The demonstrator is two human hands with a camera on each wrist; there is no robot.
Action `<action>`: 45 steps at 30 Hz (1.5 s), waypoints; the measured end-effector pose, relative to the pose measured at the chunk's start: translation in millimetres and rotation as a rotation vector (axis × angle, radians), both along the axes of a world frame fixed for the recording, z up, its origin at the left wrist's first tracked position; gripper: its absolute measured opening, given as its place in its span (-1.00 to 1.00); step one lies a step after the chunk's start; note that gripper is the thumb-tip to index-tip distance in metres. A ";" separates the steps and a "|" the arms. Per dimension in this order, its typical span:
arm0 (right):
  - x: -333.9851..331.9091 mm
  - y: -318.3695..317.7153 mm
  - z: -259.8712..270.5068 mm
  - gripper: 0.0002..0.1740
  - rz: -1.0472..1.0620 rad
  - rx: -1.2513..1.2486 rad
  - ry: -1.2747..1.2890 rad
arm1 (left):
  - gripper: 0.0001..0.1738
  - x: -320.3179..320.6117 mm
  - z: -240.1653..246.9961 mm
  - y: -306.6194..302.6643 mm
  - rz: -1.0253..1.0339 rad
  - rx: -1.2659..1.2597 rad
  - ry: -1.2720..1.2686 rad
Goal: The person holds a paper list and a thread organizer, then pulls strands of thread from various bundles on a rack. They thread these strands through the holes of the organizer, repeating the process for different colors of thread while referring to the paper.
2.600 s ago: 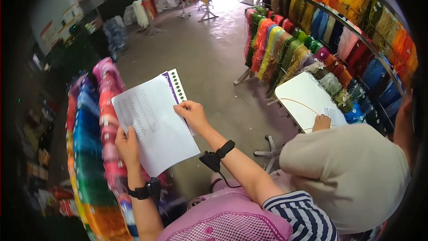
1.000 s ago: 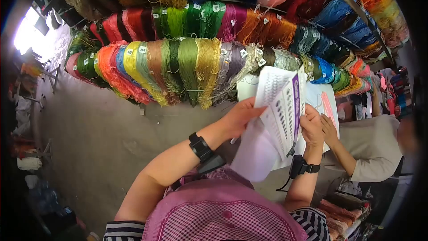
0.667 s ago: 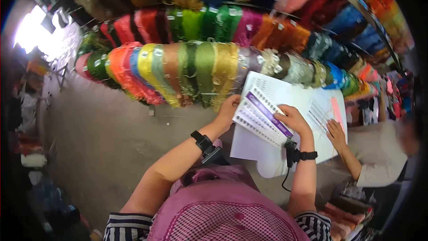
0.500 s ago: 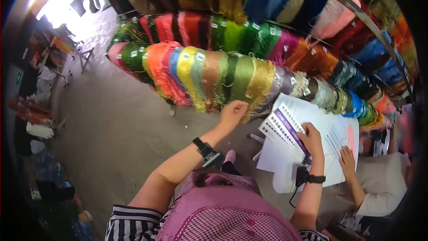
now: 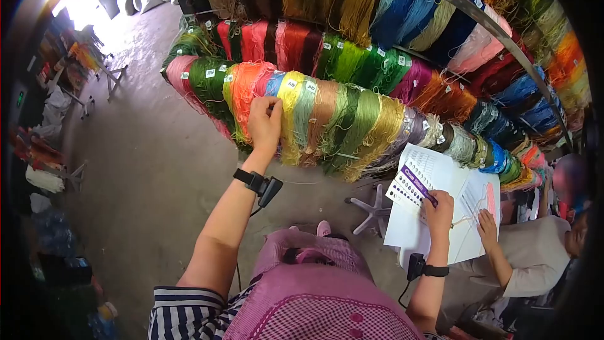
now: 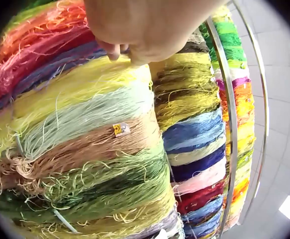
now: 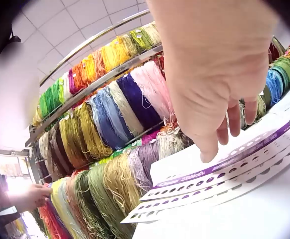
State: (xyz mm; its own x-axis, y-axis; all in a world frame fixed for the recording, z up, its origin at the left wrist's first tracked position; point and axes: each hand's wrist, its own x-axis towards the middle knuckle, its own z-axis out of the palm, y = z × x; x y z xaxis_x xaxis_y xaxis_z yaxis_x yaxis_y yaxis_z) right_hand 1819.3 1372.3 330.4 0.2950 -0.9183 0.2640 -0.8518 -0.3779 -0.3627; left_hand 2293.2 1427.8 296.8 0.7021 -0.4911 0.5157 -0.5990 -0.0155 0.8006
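My left hand [image 5: 264,127] is raised to the front row of hanging thread skeins. Its bent fingers are at the top of a yellow skein [image 5: 289,102], beside blue and coral ones; in the left wrist view the palm hides most of the fingertips, so I cannot tell whether they pinch a strand. At the right, my right hand [image 5: 439,213] holds white thread cards [image 5: 406,194] with a purple "Cross Stitch" band and rows of holes. Printed white paper [image 5: 402,230] lies under the cards, over a white tabletop. Thumb and fingers are at the cards' edge in the right wrist view.
Further rows of skeins [image 5: 302,44] hang behind, below a curved metal rail [image 5: 478,16]. Another person's hand [image 5: 487,230] rests on papers at the right. A wheeled chair base [image 5: 371,214] stands on the grey floor [image 5: 145,170].
My left hand has let go of the cards and paper and moved left to the skeins. My right hand still holds the cards. The head view has turned from the aisle to the rack.
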 end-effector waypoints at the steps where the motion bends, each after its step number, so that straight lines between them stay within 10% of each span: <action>1: 3.3 4.6 2.1 -0.79 0.005 0.023 -0.026 | -0.85 0.8 -2.3 2.3 -0.001 -0.001 0.006; 6: 46.1 12.6 11.9 -0.82 0.154 0.082 -0.155 | -0.91 6.4 -1.0 24.3 -0.088 0.110 0.108; 12: 178.9 40.2 47.4 -0.73 0.410 1.037 -0.935 | -0.91 -132.0 49.4 87.1 -0.929 0.342 0.610; 16: 170.4 32.2 63.1 -0.71 0.467 1.179 -0.835 | -0.90 -164.2 44.5 81.6 -0.960 0.296 0.612; 20: 67.6 -14.9 65.7 -0.87 0.366 1.230 -1.610 | -0.86 -157.8 19.0 73.7 -0.872 0.296 0.485; 24: -92.6 -70.1 115.3 -0.89 -0.066 -0.059 -0.783 | -0.81 -131.3 -51.4 77.9 -0.766 0.524 0.487; 28: -244.0 -102.4 192.1 -0.77 -0.360 -0.713 -0.648 | -0.78 -145.8 -95.3 73.9 -0.567 0.590 0.350; 29: -240.9 -93.0 214.3 -0.76 -0.462 -0.781 -0.433 | -0.73 -162.5 -98.6 66.0 -0.720 0.572 0.660; 34: -160.0 -73.5 242.2 -0.80 -0.143 -0.633 -0.996 | -0.74 -260.2 -26.4 16.9 -0.769 0.667 1.263; 36: -207.9 -93.3 237.6 -0.82 0.248 0.080 -1.278 | -0.83 -276.3 -55.0 -0.7 -0.873 0.501 1.307; 38: -101.9 -70.4 216.5 -0.87 -0.145 -0.318 -0.986 | -0.90 -279.1 -45.8 -12.5 -0.811 0.436 1.315; 40: -69.0 -62.8 182.2 -0.91 -0.004 -0.289 -0.499 | -0.92 -271.4 -38.8 -21.4 -0.847 0.410 1.249; 45: 6.0 -49.2 47.8 -0.84 0.291 0.414 -0.555 | -0.91 -261.2 -34.8 -50.1 -0.917 0.578 1.137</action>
State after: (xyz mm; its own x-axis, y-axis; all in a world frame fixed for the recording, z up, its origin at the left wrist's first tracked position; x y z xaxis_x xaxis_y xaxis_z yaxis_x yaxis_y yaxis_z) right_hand 1825.3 1323.1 378.3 0.4649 -0.8803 0.0946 -0.3895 -0.2992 -0.8711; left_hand 2032.1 1377.7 262.1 -0.0604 -0.8878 -0.4562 0.3129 -0.4509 0.8359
